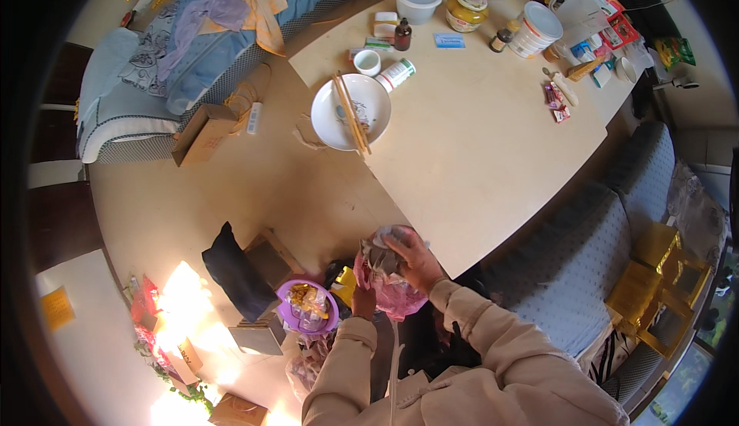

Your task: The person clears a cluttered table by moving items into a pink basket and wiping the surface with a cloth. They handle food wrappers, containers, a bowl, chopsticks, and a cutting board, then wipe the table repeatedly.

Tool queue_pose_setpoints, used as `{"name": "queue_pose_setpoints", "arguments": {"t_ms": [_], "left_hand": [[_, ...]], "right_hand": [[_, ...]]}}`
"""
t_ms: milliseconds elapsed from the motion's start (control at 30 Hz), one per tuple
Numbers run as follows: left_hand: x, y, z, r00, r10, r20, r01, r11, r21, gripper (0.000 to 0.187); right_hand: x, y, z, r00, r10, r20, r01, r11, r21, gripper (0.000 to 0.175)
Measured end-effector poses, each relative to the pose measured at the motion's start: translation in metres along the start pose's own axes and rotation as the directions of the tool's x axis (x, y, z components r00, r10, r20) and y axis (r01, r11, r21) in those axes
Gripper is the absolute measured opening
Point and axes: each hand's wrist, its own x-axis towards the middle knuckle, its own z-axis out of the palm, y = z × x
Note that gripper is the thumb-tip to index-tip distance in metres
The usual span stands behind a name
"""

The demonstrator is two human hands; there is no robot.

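Note:
Low in front of me, a pink plastic bag (398,305) hangs beside the table's near corner. Its left side is gripped by my left hand (364,301). At the bag's mouth my right hand (418,261) has its fingers over a crumpled greyish bundle (381,256). Whether the bundle is cloth or plastic I cannot tell. Just left of the bag stands a purple plastic basket (281,307) with small wrapped items in it. Between basket and bag is a yellow object (346,286), partly hidden by black plastic.
The pale table (485,154) bears a white bowl (329,129) with chopsticks (349,111) across it, and several jars and tubs farther back. A black bag (234,276) is left of the basket. A grey sofa (571,270) stands right; a blue-covered bed (225,74) is at upper left.

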Motion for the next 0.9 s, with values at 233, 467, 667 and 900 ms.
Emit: {"name": "queue_pose_setpoints", "arguments": {"t_ms": [233,467,667,900], "left_hand": [[0.005,0.000,-0.023,0.989,-0.130,0.072,0.148,0.830,-0.538,0.034],[0.012,-0.028,-0.055,0.937,-0.336,0.097,0.286,0.574,-0.768,0.032],[0.040,-0.001,-0.059,0.909,-0.335,0.248,0.390,0.472,-0.791,0.019],[0.132,-0.074,-0.087,0.998,0.002,0.059,0.023,0.905,-0.425,0.023]], "right_hand": [[0.025,0.058,-0.099,0.942,0.019,-0.335,-0.151,0.916,-0.372,0.066],[0.044,0.050,-0.104,0.952,-0.005,-0.305,-0.180,0.797,-0.576,0.055],[0.108,0.034,-0.115,0.909,-0.062,-0.411,-0.157,0.865,-0.477,0.027],[0.210,0.037,-0.084,0.937,0.197,-0.289,-0.199,0.980,0.025,0.025]]}}
